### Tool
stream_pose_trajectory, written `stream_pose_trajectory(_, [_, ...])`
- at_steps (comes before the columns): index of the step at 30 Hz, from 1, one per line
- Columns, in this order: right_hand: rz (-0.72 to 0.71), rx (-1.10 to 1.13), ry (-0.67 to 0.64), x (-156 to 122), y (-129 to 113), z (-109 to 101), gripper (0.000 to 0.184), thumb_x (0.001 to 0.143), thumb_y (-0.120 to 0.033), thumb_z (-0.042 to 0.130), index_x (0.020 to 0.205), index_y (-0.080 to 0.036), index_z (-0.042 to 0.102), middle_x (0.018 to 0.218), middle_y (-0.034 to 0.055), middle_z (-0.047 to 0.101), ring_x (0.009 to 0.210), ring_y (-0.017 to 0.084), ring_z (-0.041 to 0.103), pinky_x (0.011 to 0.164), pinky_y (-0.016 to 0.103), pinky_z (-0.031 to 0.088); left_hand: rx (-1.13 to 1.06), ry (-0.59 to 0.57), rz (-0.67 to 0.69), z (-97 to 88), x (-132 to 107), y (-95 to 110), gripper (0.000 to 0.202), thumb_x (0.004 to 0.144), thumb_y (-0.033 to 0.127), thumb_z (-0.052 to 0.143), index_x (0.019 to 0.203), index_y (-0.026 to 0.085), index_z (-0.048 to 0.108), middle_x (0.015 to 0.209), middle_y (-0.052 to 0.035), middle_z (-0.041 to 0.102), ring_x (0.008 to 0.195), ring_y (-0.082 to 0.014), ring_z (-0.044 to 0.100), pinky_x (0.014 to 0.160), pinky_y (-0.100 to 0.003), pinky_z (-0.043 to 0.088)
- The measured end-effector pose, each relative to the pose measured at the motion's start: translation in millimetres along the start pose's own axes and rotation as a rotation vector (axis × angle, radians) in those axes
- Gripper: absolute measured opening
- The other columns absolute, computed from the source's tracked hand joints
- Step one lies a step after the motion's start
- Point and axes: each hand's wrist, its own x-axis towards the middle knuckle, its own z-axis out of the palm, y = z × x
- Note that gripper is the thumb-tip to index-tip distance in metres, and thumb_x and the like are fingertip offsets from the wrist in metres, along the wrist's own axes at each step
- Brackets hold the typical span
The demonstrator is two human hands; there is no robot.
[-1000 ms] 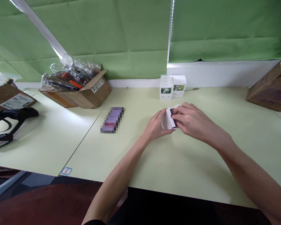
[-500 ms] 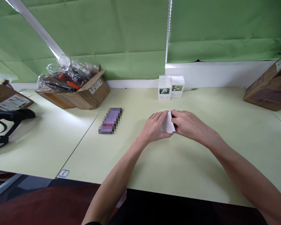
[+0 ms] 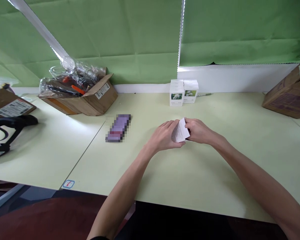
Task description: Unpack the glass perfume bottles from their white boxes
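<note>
"Hands first, pls?"

"L hand (image 3: pixel 165 135) wraps the L side of a small white box (image 3: pixel 181 131), fingers over the top, thumb along the near edge. R hand (image 3: pixel 200 131) is closed on its R end, thumb against the printed face; its other fingertips are hidden, so can't tell exactly where they sit."

"Box pos?"

"Btwn both hands, tilted, text side twd the wearer. On the tabletop (image 3: pixel 215 186) or just over it, can't tell which."

"Nearby stuff?"

"Beyond the hands, twd the wall: white flower-pic cartons (image 3: pixel 176 96), upright, grouped side by side. Thin pen-like item (image 3: pixel 205 94) lies just R of them. L of the L hand: purple oblong (image 3: pixel 118 128), pixelated, so can't ID it."

"Further out?"

"Back L, open cardboard box (image 3: pixel 97 101) w/ clear plastic pkgs (image 3: pixel 72 78) & some orange bits. Past it, labelled carton (image 3: pixel 12 106), & black headset-like thing (image 3: pixel 17 135) nearer the wearer, cut off by the L edge. Far R: brown carton (image 3: pixel 287 95), partly out of view. Blue-bordered sticker (image 3: pixel 68 184) at the near table edge, by the seam. Green blinds (image 3: pixel 152 40) hang at the back."
</note>
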Motion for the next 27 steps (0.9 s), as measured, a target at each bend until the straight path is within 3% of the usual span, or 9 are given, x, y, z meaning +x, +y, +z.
stream_pose_trajectory(5, [0.054,0.007,-0.002,2.0,0.6,3.7,0.015,0.071,-0.013,0.062,0.057,-0.017,0.056,0.074,0.0022,0.055,0.060,0.012,0.047,0.054,0.026,0.027,-0.093,-0.051,-0.070,-3.1,-2.8,-1.3,0.060,0.071,0.037,0.075,0.125,0.030,0.049,0.109,-0.0029,0.064,0.085,-0.0234,0.066,0.062,-0.032,0.048])
stream_pose_trajectory(12, [-0.031,0.126,-0.001,-1.2,1.1,-7.3,0.018,0.074,-0.011,0.054,0.057,-0.018,0.052,0.071,0.0003,0.056,0.060,0.011,0.045,0.057,0.027,0.028,-0.172,-0.071,-0.086,-4.5,-1.2,-6.0,0.061,0.071,0.035,0.076,0.126,0.030,0.051,0.119,-0.0030,0.063,0.094,-0.0237,0.066,0.068,-0.032,0.051])
stream_pose_trajectory(17, [-0.033,0.137,-0.018,-4.1,1.2,-16.8,0.023,0.074,-0.009,0.049,0.055,-0.019,0.043,0.060,-0.0031,0.046,0.056,0.011,0.037,0.055,0.027,0.025,-0.175,-0.072,-0.072,-4.5,-0.7,-6.6,0.065,0.070,0.034,0.077,0.129,0.031,0.051,0.121,-0.0032,0.064,0.097,-0.0245,0.066,0.072,-0.033,0.053])
stream_pose_trajectory(27, [0.038,0.194,-0.023,-13.9,7.8,-42.9,0.020,0.072,-0.011,0.046,0.055,-0.018,0.053,0.062,-0.0007,0.055,0.054,0.011,0.047,0.048,0.024,0.031,-0.179,-0.068,-0.073,-4.7,-0.6,-9.1,0.070,0.069,0.040,0.077,0.133,0.030,0.049,0.120,-0.0051,0.064,0.098,-0.0262,0.066,0.073,-0.035,0.053])
